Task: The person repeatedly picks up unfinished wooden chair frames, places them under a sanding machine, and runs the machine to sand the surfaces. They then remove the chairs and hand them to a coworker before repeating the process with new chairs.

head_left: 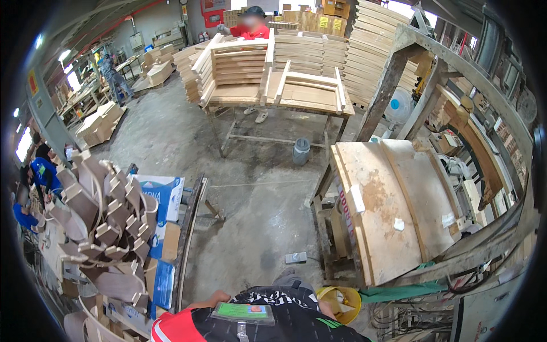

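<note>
Low in the view, my left hand (218,297) is close against the front of my dark shirt, its fingers too indistinct to tell whether it holds anything. Only a small strip of my right hand or forearm (327,309) shows at the shirt's other side, beside a yellow bucket (348,308) with pale contents; the fingers are hidden. On the left stands a stack of curved, notched wooden parts (111,228) next to blue-and-white cardboard (165,202). To the right is a worn wooden work surface (373,228) with white scraps on it.
Ahead, a table (228,102) carries wooden chair frames (239,62); a person in red (256,34) stands behind it. A grey container (301,151) and a foot pedal (296,258) are on the floor. A heavy frame (382,91) and a fan (399,106) stand right.
</note>
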`<state>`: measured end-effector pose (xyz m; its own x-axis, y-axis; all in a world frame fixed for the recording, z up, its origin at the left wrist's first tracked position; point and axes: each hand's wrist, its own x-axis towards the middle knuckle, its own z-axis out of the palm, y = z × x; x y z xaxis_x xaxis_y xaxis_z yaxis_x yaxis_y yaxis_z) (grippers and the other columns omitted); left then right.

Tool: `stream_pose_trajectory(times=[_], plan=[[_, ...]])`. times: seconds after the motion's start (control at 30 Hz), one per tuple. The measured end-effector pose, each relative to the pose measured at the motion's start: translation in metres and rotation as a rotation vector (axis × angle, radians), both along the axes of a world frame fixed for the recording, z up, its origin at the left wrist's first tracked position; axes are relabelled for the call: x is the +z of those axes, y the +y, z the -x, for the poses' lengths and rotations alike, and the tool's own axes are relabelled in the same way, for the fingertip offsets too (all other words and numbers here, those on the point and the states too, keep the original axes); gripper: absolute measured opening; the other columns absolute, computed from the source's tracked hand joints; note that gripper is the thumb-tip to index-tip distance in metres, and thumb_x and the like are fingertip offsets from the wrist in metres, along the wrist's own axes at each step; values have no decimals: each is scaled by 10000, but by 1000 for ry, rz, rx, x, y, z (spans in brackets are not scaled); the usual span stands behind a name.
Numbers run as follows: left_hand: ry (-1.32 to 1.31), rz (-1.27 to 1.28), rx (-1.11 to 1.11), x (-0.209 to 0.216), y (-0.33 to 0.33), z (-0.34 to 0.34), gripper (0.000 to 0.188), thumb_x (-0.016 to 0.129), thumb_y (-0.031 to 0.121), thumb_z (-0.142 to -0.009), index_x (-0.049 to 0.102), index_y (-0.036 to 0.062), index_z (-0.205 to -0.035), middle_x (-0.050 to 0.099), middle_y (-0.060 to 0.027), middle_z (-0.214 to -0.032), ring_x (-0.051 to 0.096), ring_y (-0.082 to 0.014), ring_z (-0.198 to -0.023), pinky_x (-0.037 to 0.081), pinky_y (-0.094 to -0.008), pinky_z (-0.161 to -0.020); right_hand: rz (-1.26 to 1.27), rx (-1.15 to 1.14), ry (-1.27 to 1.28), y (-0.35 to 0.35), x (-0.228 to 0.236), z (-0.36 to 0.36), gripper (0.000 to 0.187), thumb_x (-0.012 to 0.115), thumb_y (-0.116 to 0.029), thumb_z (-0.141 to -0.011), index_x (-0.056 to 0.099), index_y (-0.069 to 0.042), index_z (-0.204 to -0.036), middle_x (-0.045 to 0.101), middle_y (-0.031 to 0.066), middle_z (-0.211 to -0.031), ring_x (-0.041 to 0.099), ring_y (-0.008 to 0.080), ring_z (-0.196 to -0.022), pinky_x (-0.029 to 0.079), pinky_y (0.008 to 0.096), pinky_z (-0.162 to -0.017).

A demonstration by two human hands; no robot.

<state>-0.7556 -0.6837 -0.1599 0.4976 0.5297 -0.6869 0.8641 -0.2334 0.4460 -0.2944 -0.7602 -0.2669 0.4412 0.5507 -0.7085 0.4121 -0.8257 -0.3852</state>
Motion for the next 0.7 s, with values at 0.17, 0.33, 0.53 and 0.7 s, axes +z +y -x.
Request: stream_pose_trajectory(times=[0.17,0.33,0.53,0.7], plan=[[53,-82,524,6,136,-36,368,564,342,-903,721,69,-711,698,-133,-657,678,-256,-566,539,-423,-565,-237,-192,289,151,37,-19,238,702,-264,-964,725,-39,-1039,714,70,-872,672,173,-793,567,369,-703],[-358,106,1173,15,284,-113,322,598,325,-947,712,35,-864,695,-87,-746,650,-193,-619,524,-354,-561,-392,16,496,299,100,-49,290,691,-277,-1014,650,-67,-1209,699,42,-958,649,131,-793,523,297,-622],[-487,94,1099,26,467,-158,333,624,339,-929,751,32,-939,727,-82,-785,675,-175,-659,540,-346,-580,-471,-23,648,433,165,-27,317,654,-276,-1041,646,-72,-1284,722,33,-1048,689,143,-916,542,307,-740],[-476,-513,898,58,711,-165,401,652,380,-927,731,32,-1109,759,-200,-1010,733,-337,-928,568,-456,-856,-439,39,681,549,191,-18,335,650,-256,-1043,636,-48,-1306,738,55,-1038,694,138,-868,533,273,-713]])
